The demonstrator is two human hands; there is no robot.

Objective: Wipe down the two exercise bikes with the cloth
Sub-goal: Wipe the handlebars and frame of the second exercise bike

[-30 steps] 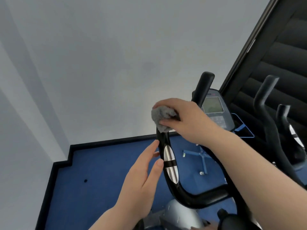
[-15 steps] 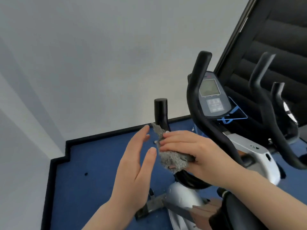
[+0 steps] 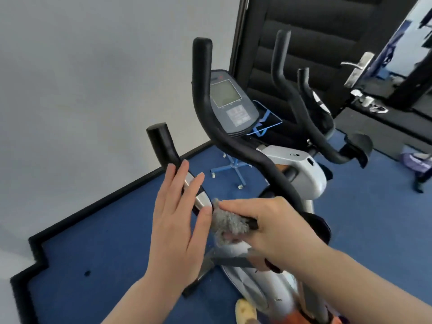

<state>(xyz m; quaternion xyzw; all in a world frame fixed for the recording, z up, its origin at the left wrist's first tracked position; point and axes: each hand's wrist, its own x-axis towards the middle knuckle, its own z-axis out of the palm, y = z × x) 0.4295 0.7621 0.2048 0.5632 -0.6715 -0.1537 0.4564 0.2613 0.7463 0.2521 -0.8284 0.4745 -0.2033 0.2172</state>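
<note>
Cloth: fuzzy grey cloth (image 3: 228,224) wrapped on near black exercise-bike handlebar (image 3: 163,146) low bend | right hand (image 3: 268,226) fingers clenched around cloth and bar | left hand (image 3: 178,220) flat, fingers released, resting against bar's silver sensor plate (image 3: 201,198).

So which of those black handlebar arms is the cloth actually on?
The nearest, left-hand arm, the one with silver sensor plates. The right hand presses the grey cloth around its lower bend; the taller arm by the console is untouched.
</note>
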